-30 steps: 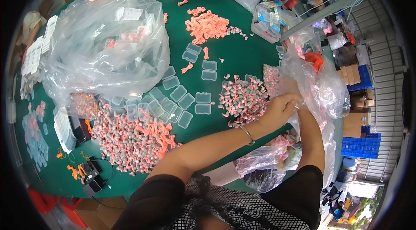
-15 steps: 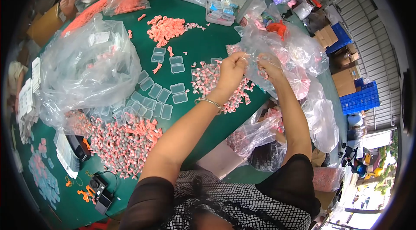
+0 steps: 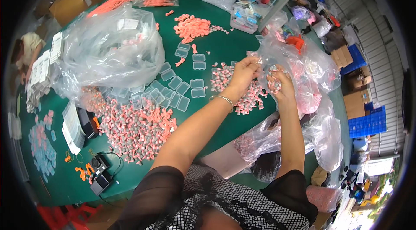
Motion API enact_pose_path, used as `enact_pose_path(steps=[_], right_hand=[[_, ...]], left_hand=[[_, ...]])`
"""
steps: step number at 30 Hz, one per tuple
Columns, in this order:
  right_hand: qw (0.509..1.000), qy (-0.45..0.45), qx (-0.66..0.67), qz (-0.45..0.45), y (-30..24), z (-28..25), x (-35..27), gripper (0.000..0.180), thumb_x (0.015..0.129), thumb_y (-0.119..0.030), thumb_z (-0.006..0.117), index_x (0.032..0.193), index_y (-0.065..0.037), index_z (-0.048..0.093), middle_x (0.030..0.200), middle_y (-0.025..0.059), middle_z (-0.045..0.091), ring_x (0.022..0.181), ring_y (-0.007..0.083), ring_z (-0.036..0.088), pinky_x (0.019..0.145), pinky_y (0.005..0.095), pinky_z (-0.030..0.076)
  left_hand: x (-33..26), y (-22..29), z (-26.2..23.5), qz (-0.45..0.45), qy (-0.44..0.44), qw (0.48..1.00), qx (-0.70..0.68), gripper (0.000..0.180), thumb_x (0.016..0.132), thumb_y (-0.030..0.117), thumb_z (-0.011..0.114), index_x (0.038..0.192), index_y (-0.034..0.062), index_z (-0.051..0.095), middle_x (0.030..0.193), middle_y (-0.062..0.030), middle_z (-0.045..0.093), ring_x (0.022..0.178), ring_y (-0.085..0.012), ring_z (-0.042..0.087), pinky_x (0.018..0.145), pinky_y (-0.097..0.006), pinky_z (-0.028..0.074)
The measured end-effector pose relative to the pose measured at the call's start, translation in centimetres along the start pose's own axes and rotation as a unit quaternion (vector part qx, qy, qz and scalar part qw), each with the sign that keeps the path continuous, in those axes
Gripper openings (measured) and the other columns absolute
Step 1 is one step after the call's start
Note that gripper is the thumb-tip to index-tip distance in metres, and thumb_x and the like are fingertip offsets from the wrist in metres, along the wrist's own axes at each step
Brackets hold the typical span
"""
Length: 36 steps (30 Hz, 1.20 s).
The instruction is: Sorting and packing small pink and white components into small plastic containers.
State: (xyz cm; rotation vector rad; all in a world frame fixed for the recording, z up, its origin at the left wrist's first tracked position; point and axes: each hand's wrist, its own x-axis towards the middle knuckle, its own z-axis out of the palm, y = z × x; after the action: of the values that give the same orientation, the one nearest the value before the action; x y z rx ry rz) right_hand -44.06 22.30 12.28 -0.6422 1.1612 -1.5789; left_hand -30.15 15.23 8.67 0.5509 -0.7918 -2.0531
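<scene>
While the right hand (image 3: 282, 85) curls around a cluster of pink-and-grey pieces (image 3: 274, 79), the left hand (image 3: 246, 74), just beside it, seems to pinch clear plastic (image 3: 261, 62) at its fingertips. To me the step looks like handling this portion with the plastic; the next move calls for a steady grip so none spill. Under the left hand, a heap (image 3: 249, 102) of such pieces lies on the green desk (image 3: 236, 46); farther left sit clear cases (image 3: 175, 82) and a larger pile (image 3: 134, 130).

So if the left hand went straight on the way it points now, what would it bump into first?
Most likely the clear plastic bag just ahead of the left hand; the fingertips may already touch it, but depth is unclear from this one view.
</scene>
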Motion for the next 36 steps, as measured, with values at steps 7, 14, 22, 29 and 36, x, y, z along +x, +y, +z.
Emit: enact_pose_path(steps=[7,14,22,29,36], right_hand=[[0.996,-0.087,0.019,0.019,2.4,5.8,1.2,0.02,0.08,-0.001,0.056,0.1,-0.001,0.055,0.072,0.0058,0.055,0.049,0.0103,0.049,0.034,0.0215,0.037],[0.985,-0.126,-0.108,0.049,4.7,10.2,8.3,0.013,0.083,-0.005,0.059,0.094,-0.003,0.053,0.067,0.0032,0.053,0.049,0.0094,0.05,0.039,0.0234,0.041],[0.985,-0.133,-0.076,0.079,8.6,13.8,14.3,0.014,0.08,0.003,0.062,0.092,0.0,0.057,0.065,0.0046,0.055,0.046,0.0093,0.05,0.037,0.0252,0.039],[0.98,-0.117,-0.143,0.08,11.5,16.9,16.5,0.013,0.081,-0.001,0.062,0.093,0.0,0.056,0.06,0.0058,0.053,0.044,0.0082,0.045,0.035,0.0222,0.034],[0.986,-0.111,-0.112,0.06,16.0,19.2,17.6,0.016,0.078,0.005,0.06,0.093,0.002,0.059,0.069,0.0061,0.053,0.053,0.0106,0.05,0.039,0.0246,0.039]], left_hand=[[0.2,0.9,-3.2,-0.038,-0.054,0.957,-0.282,0.019,0.095,0.014,0.051,0.111,0.0063,0.059,0.101,-0.006,0.062,0.094,-0.0154,0.059,0.079,-0.028,0.05],[3.4,2.2,-7.5,-0.006,-0.024,0.943,-0.333,0.043,0.1,0.038,0.041,0.127,0.0042,0.048,0.123,-0.0115,0.057,0.112,-0.0265,0.054,0.097,-0.043,0.042],[6.1,3.1,-12.9,0.003,0.014,0.948,-0.318,0.04,0.102,0.04,0.035,0.118,0.0094,0.054,0.107,-0.0048,0.062,0.092,-0.0177,0.056,0.081,-0.035,0.044],[6.5,2.0,-16.4,0.007,0.003,0.933,-0.361,0.05,0.1,0.052,0.029,0.127,0.0173,0.052,0.116,-0.0053,0.06,0.109,-0.0227,0.054,0.1,-0.043,0.039],[5.2,1.2,-17.0,-0.042,0.05,0.918,-0.391,0.052,0.1,0.051,0.025,0.131,0.0161,0.049,0.131,-0.0084,0.054,0.123,-0.0284,0.049,0.103,-0.049,0.037]])
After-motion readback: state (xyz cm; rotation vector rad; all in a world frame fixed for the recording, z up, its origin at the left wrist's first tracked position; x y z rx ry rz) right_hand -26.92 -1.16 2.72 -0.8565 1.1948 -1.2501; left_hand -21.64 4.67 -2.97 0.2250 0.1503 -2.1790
